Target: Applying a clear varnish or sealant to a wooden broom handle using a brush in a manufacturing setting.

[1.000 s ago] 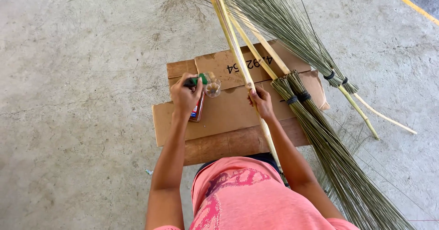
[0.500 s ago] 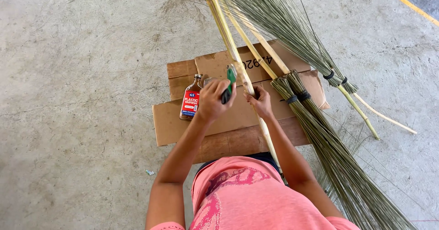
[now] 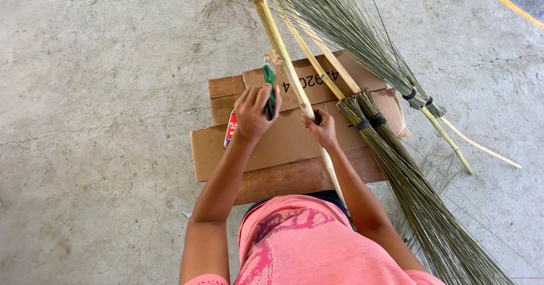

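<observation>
My left hand (image 3: 254,114) is closed around a small green-handled tool (image 3: 270,89), whose tip touches a long pale bamboo stick (image 3: 277,41). Gripping that stick lower down is my right hand (image 3: 322,127); the stick runs from the top of the view down past my lap. Just left of my left hand, a small red and white container (image 3: 230,127) lies on a flattened cardboard sheet (image 3: 272,149). The cardboard rests on a wooden board (image 3: 294,177) in front of me.
Bundles of thin green broom straws (image 3: 408,166), tied with dark bands to other bamboo sticks (image 3: 447,137), lie across the cardboard's right side and onto the concrete floor (image 3: 96,120). A yellow painted line (image 3: 510,4) crosses the top right corner.
My left hand has lifted the green tool away from the red and white container and carried it right and upward onto the bamboo stick. My right hand has kept its grip.
</observation>
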